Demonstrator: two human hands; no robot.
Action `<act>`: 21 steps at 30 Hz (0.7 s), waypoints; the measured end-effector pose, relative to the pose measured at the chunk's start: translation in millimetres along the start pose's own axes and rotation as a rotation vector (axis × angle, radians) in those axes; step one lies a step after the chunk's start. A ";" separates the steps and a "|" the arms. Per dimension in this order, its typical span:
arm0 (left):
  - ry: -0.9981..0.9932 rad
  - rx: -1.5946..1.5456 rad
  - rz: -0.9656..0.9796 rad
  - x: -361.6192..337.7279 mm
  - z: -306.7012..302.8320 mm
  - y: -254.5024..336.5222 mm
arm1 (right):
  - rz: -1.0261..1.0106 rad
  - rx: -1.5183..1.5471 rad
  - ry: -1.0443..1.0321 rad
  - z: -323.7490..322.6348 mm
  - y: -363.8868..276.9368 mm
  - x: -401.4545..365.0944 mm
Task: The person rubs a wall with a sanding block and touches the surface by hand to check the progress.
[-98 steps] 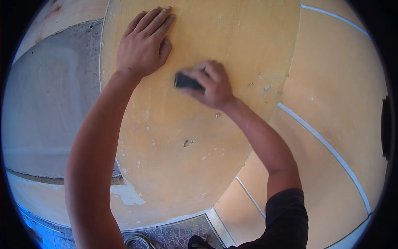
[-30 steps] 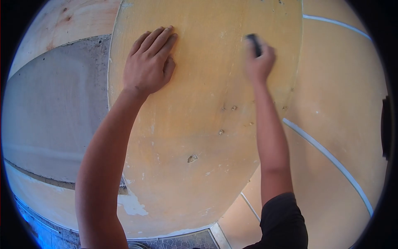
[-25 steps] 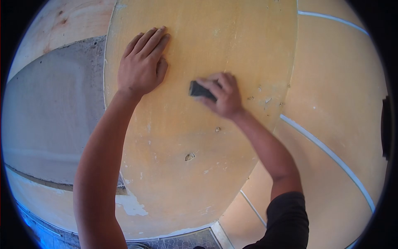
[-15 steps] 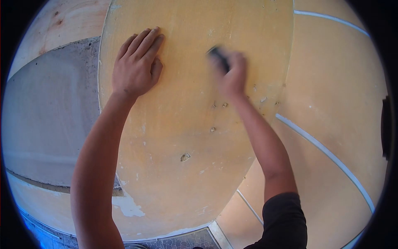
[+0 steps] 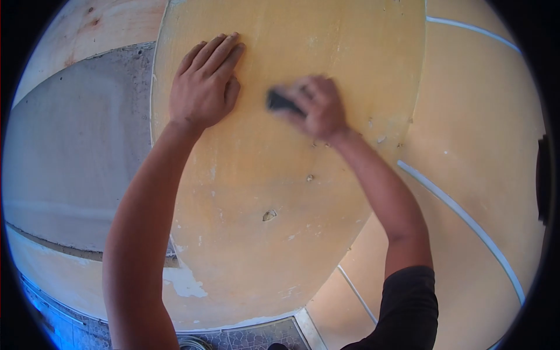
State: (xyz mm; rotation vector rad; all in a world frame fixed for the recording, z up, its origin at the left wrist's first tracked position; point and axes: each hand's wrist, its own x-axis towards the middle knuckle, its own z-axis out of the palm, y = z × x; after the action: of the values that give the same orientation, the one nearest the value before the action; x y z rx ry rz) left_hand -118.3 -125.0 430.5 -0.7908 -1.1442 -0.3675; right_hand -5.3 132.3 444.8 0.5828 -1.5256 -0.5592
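Note:
My left hand [image 5: 204, 81] lies flat against the yellowish wall [image 5: 245, 186], fingers stretched upward and held near one another. To its right, my right hand [image 5: 321, 108] is wrapped round a small dark block [image 5: 284, 102] pressed at the wall surface. Motion smears the block and fingertips, so its exact kind does not show. Below the hands the wall has chipped spots, among them a larger hole [image 5: 269, 216] and a smaller one [image 5: 310, 178].
A grey bare patch [image 5: 81, 151] fills the left side. Pale strips [image 5: 461, 216] run across the adjoining wall on the right. Peeled white paint [image 5: 186, 283] shows low on the wall. At the bottom are patterned floor tiles [image 5: 256, 341] and a coil [image 5: 193, 343].
My right hand has swept left and slightly down with the dark block, which has turned nearer to level. My left hand stays flat on the wall while the view shifts a little.

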 end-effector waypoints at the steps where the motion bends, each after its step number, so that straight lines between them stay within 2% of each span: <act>1: 0.007 0.014 -0.007 1.4 0.8 -0.1 | -0.057 -0.048 0.039 1.5 30.0 10.5; 3: 0.003 0.018 -0.010 2.1 3.3 1.8 | 0.379 -0.110 0.254 -1.9 89.0 26.5; 4: 0.013 0.028 -0.015 4.3 3.7 1.2 | 0.379 -0.107 0.255 3.7 92.3 28.9; 6: 0.000 0.023 -0.027 2.3 2.7 5.5 | 0.592 -0.129 0.460 14.2 86.6 19.5; 8: 0.004 0.029 -0.033 5.0 1.3 5.2 | 0.464 0.096 0.266 20.8 0.3 10.8; 10: 0.008 0.010 -0.029 1.0 4.8 -1.2 | 0.152 0.072 0.003 20.4 -69.8 -24.8; 11: 0.023 -0.003 -0.014 -2.2 5.0 -3.1 | 0.079 0.160 -0.112 13.4 -90.0 -40.1; 12: 0.021 0.004 -0.016 -2.4 3.0 -2.3 | 0.076 0.166 -0.109 10.2 -83.4 -40.5; 14: 0.021 0.003 -0.018 0.2 0.4 0.2 | -0.227 0.046 -0.145 2.9 -53.8 -37.2; 16: 0.031 0.012 -0.009 3.5 2.3 -2.7 | 0.068 -0.043 -0.029 14.3 -14.7 3.7; 17: 0.029 0.002 -0.012 -0.1 3.1 -0.7 | 0.221 -0.074 0.121 19.7 6.0 23.9; 18: 0.014 0.000 -0.012 -2.2 4.3 -0.8 | 0.387 0.043 0.269 26.7 12.5 36.4; 20: 0.038 -0.003 0.001 -2.1 6.1 -4.8 | 0.455 0.031 0.308 39.8 -19.0 33.9; 21: 0.032 -0.002 -0.001 -1.9 5.3 -7.0 | 0.418 0.026 0.178 38.8 -49.3 19.9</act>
State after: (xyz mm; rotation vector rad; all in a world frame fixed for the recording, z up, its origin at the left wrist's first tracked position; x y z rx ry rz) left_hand -127.0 -126.2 432.3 -0.7840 -1.1144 -0.3812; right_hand -43.3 82.1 425.6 0.3092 -1.4322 -0.1622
